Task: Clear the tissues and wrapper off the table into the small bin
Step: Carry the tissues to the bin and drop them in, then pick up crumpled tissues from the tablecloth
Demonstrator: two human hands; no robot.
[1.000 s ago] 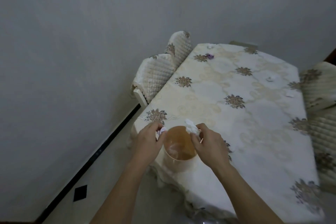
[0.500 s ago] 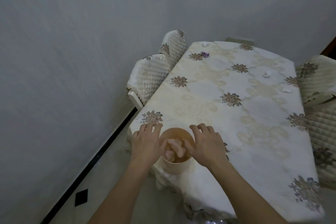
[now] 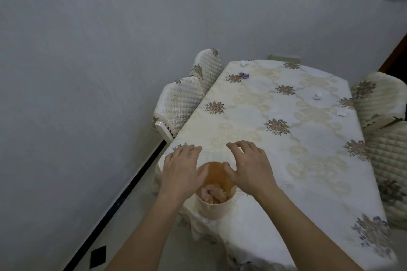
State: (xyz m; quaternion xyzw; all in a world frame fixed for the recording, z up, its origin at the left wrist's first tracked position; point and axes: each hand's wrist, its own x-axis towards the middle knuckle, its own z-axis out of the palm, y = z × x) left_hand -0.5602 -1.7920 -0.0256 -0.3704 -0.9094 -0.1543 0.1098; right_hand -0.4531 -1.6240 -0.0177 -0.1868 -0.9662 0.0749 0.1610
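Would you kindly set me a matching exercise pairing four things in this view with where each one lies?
Things:
1. small bin
2. purple wrapper
3. crumpled tissues
4. loose white tissue

Places:
A. far end of the table, toward its left edge
B. inside the bin
C. near corner of the table, between the left hand and right hand
D. far half of the table, toward its right edge

Pairs: 1-C, 2-A, 3-B, 4-D
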